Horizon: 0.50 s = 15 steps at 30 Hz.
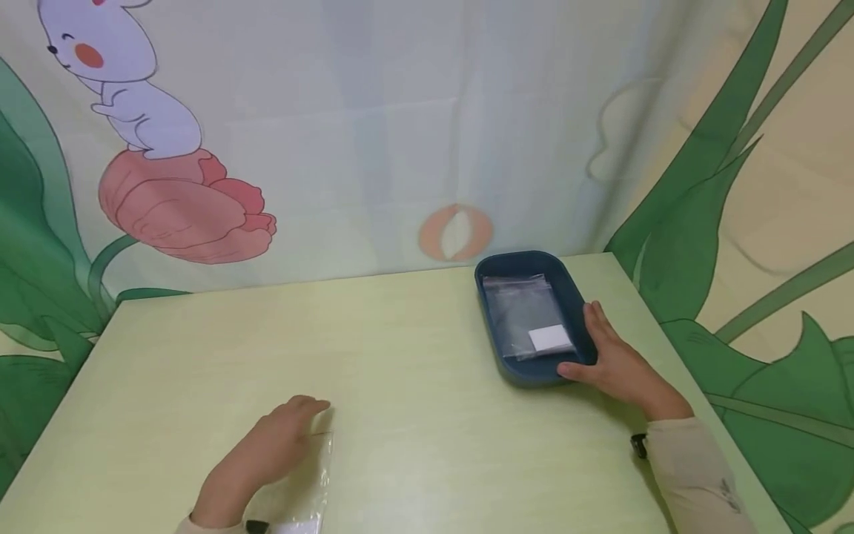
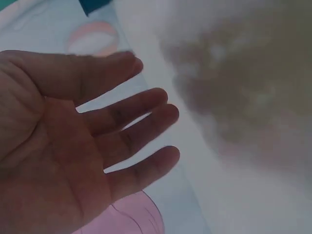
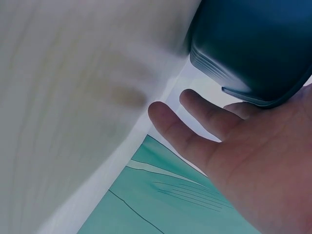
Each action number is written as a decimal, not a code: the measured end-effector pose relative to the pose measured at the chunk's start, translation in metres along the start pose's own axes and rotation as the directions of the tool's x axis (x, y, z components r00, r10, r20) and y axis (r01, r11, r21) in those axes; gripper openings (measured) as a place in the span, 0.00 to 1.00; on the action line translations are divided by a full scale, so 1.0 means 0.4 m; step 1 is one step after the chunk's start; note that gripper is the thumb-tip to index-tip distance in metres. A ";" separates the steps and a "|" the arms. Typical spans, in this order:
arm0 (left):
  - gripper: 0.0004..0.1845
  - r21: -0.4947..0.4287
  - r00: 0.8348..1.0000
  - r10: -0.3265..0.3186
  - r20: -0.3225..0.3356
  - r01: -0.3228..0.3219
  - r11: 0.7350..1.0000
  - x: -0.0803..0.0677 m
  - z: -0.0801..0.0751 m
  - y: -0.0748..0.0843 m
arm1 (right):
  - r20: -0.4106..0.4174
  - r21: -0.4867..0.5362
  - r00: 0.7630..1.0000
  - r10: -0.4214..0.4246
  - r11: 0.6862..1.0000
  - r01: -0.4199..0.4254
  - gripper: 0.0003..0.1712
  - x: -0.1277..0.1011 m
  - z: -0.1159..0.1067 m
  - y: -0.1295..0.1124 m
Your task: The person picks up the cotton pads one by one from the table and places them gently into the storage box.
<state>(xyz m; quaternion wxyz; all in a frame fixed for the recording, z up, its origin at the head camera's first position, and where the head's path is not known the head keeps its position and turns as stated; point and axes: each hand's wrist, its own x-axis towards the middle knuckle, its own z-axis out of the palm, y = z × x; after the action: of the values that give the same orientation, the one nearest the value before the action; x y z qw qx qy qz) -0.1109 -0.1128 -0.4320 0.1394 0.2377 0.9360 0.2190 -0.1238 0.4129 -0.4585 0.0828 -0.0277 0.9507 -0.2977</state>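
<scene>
On the pale green counter (image 1: 414, 356), the right hand (image 1: 617, 363) touches the near right corner of a dark blue tray (image 1: 567, 285), thumb along its front rim. Inside the tray lies a clear plastic bag (image 1: 517, 311) with a white label. The left hand (image 1: 273, 445) rests flat on another clear bag (image 1: 313, 482) near the counter's front edge.

Tray far right, bag near left
The tray (image 1: 530, 374) sits at the table's (image 1: 414, 371) far right with a bag (image 1: 523, 315) inside; another bag (image 1: 313, 482) lies near left.
</scene>
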 end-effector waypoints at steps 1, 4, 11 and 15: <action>0.26 0.017 1.000 -0.020 -0.009 0.020 1.000 -0.018 0.005 -0.017 | 0.001 -0.001 1.000 0.001 1.000 -0.001 0.71 0.001 0.001 0.000; 0.28 0.061 0.997 -0.075 -0.034 0.077 0.995 -0.060 0.018 -0.060 | 0.002 -0.007 1.000 0.000 1.000 0.000 0.71 0.002 0.001 -0.001; 0.21 0.112 0.985 -0.151 -0.082 0.160 0.981 -0.084 0.031 -0.102 | 0.001 -0.003 1.000 -0.004 1.000 0.004 0.71 -0.003 -0.005 -0.005; 0.15 0.051 0.980 -0.194 -0.051 0.196 0.979 -0.077 0.031 -0.103 | 0.006 0.004 1.000 -0.008 1.000 0.008 0.71 -0.001 -0.003 -0.005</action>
<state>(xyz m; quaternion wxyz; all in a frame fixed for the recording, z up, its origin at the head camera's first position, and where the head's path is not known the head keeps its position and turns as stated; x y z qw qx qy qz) -0.0958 -0.1566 -0.4575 0.1321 0.1435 0.9635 0.1834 -0.1236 0.4121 -0.4566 0.0844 -0.0323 0.9497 -0.3000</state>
